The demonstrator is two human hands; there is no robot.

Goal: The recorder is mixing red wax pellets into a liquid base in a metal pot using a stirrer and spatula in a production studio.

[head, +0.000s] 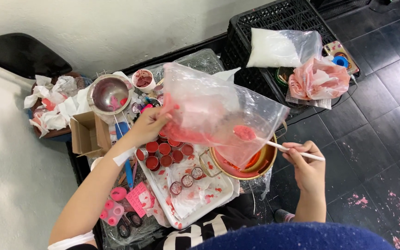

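1. Above the round brass-coloured metal pot (241, 172), held up: a large clear plastic bag (218, 111) smeared inside with pink-red paste, its open mouth tilted down toward the pot.
2. Left hand (146, 126) closed tight on the bag's upper left edge, bunching the film; right hand (307, 162) pinched around a thin white stick-handled spoon (274, 144), its bowl loaded with pink paste and pushed inside the bag.
3. Judged step: scraping the pink residue out of the bag so that it drops into the pot, where red-orange liquid already lies.
4. Next move, by judgement: needs the bag mouth kept over the pot rim and the spoon drawn downward along the film without tearing it or flicking paste onto the dark tiled floor (376, 139).
5. Left of the pot, on a white rectangular tray (228, 192) lined with stained paper: a cluster of small round red-filled tins (163, 153), some apart and nearer the tray's front.
6. Beside the tray's left edge: a pink paper note (137, 196) with writing too small to read, and small pink moulds (112, 212).
7. Further left: an open brown cardboard box (85, 134), and behind it a steel bowl (109, 95).
8. On the black plastic crate (255, 32) at upper right: a clear bag of white granules (278, 46), a crumpled pink-stained plastic bag (318, 78), and a small flat printed pack (343, 55) just behind it.
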